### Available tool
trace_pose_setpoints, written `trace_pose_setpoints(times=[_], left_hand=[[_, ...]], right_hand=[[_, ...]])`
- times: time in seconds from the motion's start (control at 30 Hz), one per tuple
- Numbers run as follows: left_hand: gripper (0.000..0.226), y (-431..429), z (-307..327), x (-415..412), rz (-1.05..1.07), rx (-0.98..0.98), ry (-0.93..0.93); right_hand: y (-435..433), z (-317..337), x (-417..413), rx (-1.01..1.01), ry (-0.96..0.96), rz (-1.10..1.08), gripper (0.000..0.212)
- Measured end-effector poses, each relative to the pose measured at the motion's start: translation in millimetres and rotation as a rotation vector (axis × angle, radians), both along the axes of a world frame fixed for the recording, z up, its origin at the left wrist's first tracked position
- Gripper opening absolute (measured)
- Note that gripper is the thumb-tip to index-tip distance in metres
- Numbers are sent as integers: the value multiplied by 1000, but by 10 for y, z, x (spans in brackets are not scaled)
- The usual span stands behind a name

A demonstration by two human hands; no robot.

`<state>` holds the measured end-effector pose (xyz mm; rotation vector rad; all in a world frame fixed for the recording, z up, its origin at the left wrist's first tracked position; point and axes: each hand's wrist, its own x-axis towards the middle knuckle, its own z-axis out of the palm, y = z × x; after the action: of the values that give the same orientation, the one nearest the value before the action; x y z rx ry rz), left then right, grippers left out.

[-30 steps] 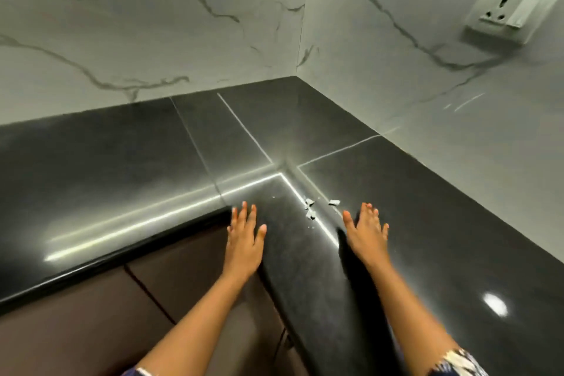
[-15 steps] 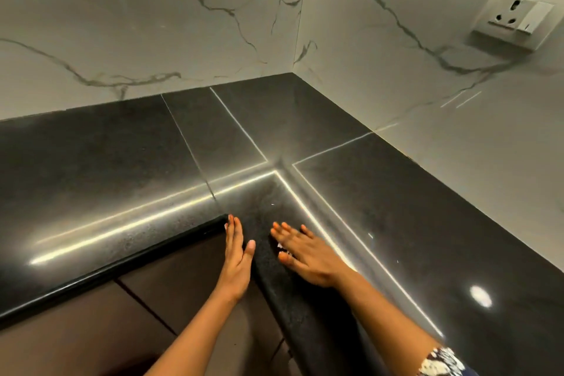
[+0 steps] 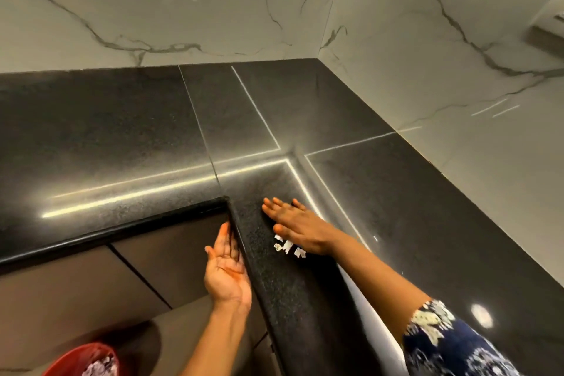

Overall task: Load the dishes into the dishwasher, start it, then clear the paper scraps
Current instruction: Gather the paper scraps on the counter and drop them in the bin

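The far part of the scene is being filled by a grey-veined marble wall, with its two faces being joined in a corner at the far right. Below it, an L-shaped black countertop is being lit in bright streaks along its seams. The near left is being taken up by brown cabinet fronts, set under the counter's edge. At the near right, the right arm is being covered by a dark blue patterned sleeve. At the near left corner, part of a red bin is being shown, with crumpled pale bits lying inside it.

The left hand is being held palm up against the counter's edge, just below its lip and near the inner corner. Its fingers are being held straight and nothing is being gripped. The right hand is being laid palm down on the countertop, with its fingers straight and slightly spread, and nothing is being clasped in it.

The paper scraps, a small cluster of white pieces, are being seen on the countertop close to its edge. They are lying just beside the thumb side of the right hand, between the two hands.
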<state>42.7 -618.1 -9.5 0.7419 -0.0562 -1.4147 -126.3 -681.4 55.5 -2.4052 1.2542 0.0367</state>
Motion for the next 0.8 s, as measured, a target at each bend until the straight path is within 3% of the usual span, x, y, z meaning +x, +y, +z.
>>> trace_pose_setpoints(times=[0.13,0.23,0.27,0.33,0.43,0.8], left_hand=[[63,141,-69,-64,25,-11,46],[61,254,-104,-68,8,-5,67],[60,302,-119,-77,8,4,75],[61,359,-110,-102,23,14,87],[62,370,-66,-130,31,13,73],[60,214,-104,-120,72,-80,160]], right_hand=[[499,24,-25,115,-131,-18,64],[686,36,-262,102,-416,-403,71],[788,26,-383,52,-400,-538,73],[1080,-18,-587,-23,-142,-695,80],[1482,-107,-564,-64,144,-701,107],[1052,-188,99,-195,130,-410,105]])
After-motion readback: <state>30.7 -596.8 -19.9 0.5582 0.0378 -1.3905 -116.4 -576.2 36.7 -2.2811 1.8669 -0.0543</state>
